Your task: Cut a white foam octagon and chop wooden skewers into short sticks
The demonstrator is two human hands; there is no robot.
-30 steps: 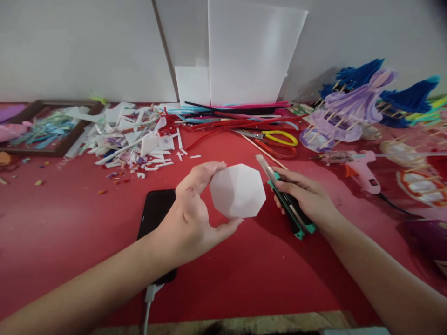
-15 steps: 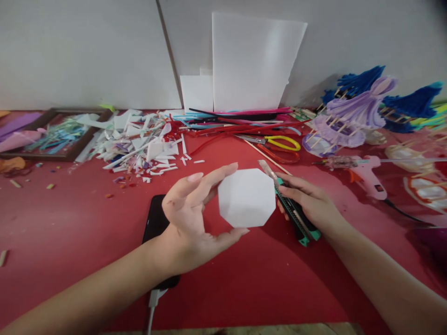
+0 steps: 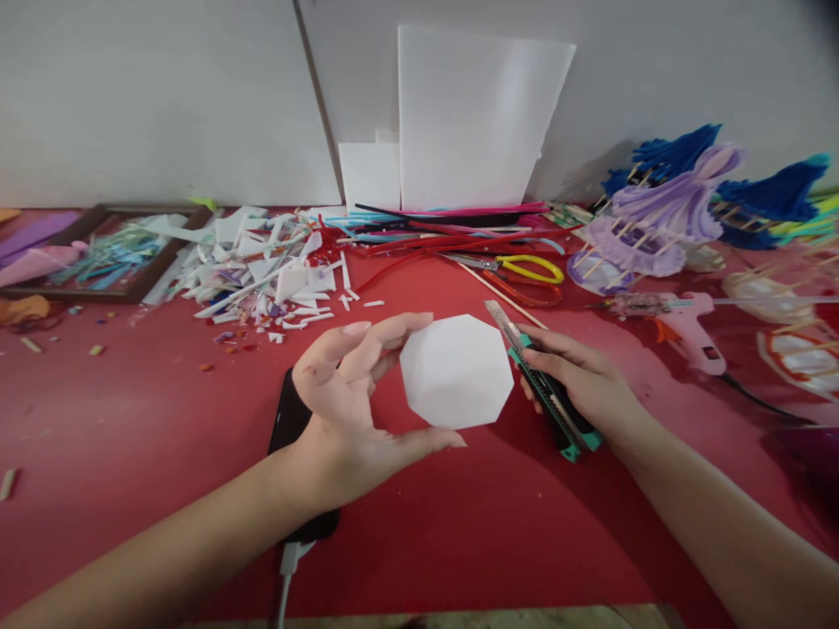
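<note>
Between its thumb and fingertips, my left hand [image 3: 357,411] holds a white many-sided piece [image 3: 457,372] by its edges, with its flat face toward the camera. My right hand [image 3: 586,380] is wrapped round a green and black utility knife [image 3: 554,397]. The knife's blade [image 3: 502,319] is out, points up and to the left, and lies just right of the white piece. Under my left wrist is a black phone [image 3: 288,415], partly hidden, with a white cable plugged in.
White scraps [image 3: 262,271] are heaped at the back left beside a brown frame [image 3: 131,293]. Scissors [image 3: 530,269] and coloured stems lie behind my hands. To the right are a glue gun [image 3: 698,332] and a purple ruffled craft [image 3: 682,201]. White boards [image 3: 472,122] lean on the wall.
The white piece has turned a little and shifted slightly left in my left hand, whose fingers have moved left too. My right hand and the knife have hardly moved.
</note>
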